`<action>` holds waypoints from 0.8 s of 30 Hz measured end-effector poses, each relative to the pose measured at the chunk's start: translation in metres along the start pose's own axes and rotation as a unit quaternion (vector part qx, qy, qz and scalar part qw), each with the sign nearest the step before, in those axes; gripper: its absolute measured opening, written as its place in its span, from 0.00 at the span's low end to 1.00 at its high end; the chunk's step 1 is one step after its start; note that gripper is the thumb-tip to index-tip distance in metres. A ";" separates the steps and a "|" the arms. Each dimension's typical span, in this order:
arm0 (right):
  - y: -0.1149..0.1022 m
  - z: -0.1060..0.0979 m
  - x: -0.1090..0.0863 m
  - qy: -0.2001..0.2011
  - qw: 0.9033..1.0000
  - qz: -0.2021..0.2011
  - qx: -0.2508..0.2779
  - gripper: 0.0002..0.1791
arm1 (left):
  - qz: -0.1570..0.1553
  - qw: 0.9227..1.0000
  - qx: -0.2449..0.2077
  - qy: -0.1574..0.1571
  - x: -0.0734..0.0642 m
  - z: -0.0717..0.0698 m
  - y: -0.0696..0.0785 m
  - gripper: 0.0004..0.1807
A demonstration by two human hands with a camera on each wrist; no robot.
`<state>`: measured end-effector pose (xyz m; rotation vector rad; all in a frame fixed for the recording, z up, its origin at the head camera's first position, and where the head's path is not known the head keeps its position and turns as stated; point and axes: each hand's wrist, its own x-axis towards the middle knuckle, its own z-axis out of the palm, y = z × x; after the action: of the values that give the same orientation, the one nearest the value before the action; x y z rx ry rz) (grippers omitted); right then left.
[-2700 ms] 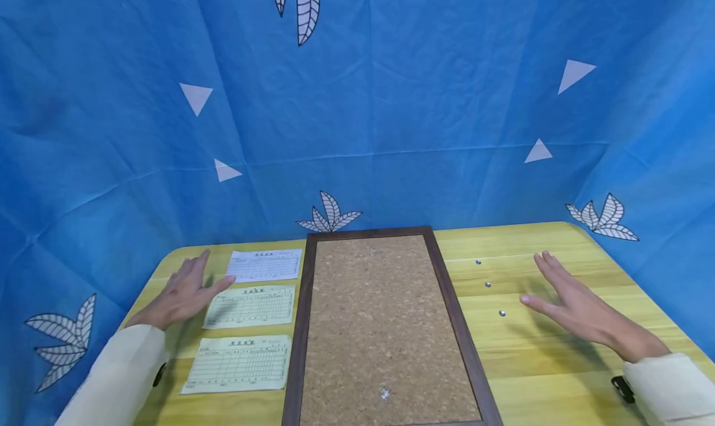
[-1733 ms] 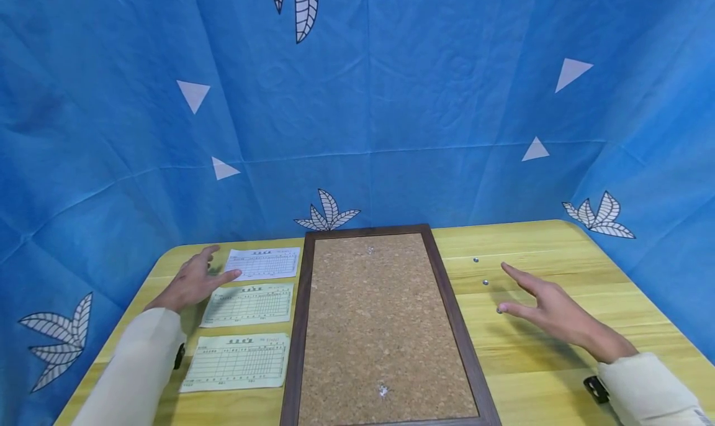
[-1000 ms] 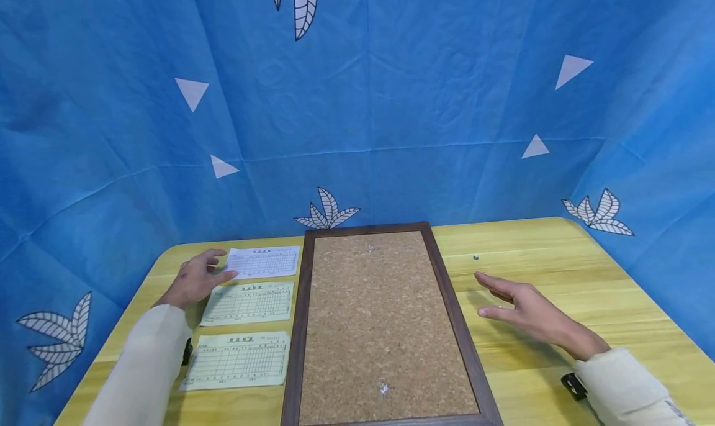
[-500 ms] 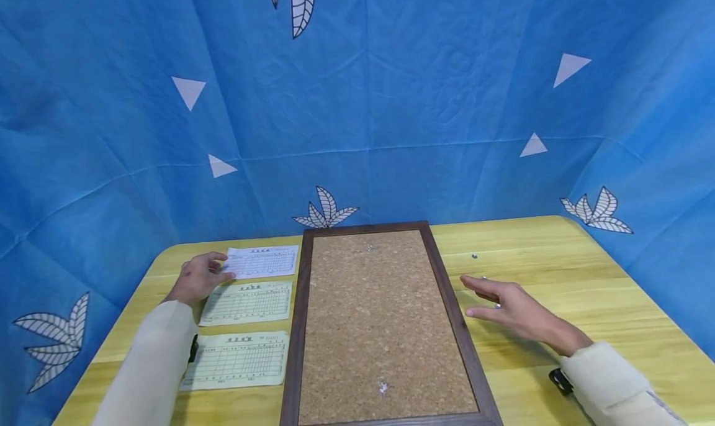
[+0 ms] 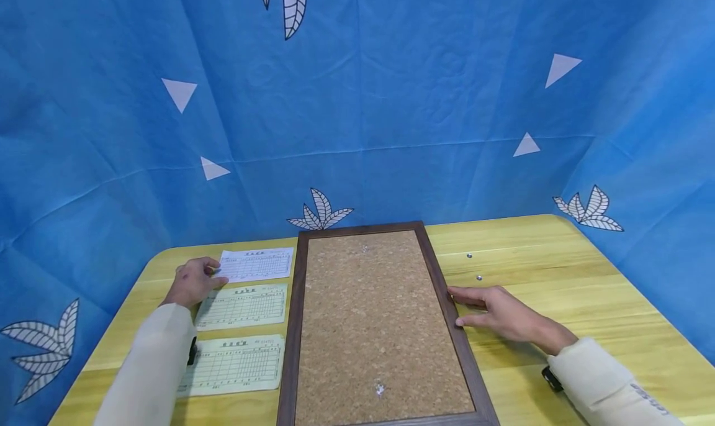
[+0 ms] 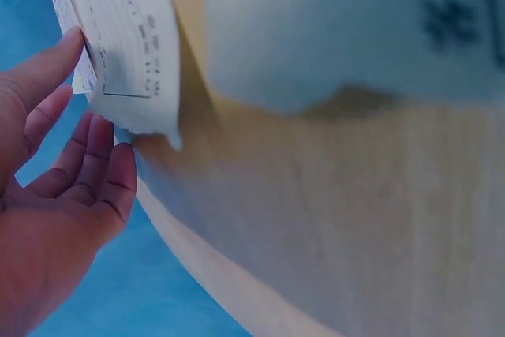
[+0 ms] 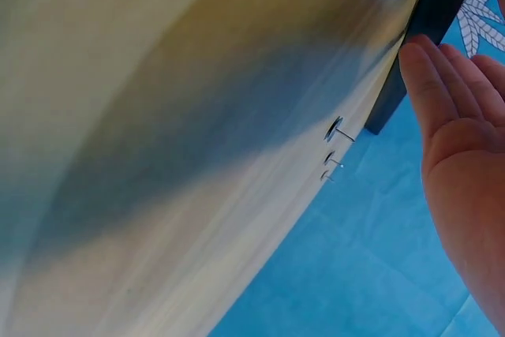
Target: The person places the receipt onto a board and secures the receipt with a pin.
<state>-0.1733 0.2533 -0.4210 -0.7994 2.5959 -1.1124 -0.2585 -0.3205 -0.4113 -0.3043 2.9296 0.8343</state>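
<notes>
In the head view, my left hand is at the left edge of a white printed slip, thumb and fingers loosely bent. The left wrist view has the thumb right at that slip's edge, beside a nearer green slip. My right hand has its fingertips at the right rail of a cork board framed in dark wood. From the right wrist view, those fingers lie nearly straight against the board's dark side. Three thumbtacks stand pin up; one is hidden by the right hand in the head view.
Two green printed slips, a middle one and a lower one, lie left of the board. Two tacks show on the right, one farther and one nearer. A blue curtain hangs behind the yellow wooden table.
My right hand has moved left, past the tacks, to the board's right rail. My left hand has come down to the white slip's left edge. The view has shifted slightly.
</notes>
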 end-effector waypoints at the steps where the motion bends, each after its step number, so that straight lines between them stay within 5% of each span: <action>1: 0.000 0.000 0.000 0.000 1.000 0.002 -0.002 0.37 | -0.002 1.000 0.001 -0.001 0.000 0.000 0.000 0.22; 24: -0.005 0.002 0.003 -0.006 0.999 0.014 -0.050 0.35 | -0.069 0.995 -0.063 -0.025 0.002 -0.002 0.010 0.20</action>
<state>-0.1728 0.2475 -0.4188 -0.7847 2.6620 -0.9724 -0.2629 -0.3134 -0.4050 -0.4810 2.7770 0.9916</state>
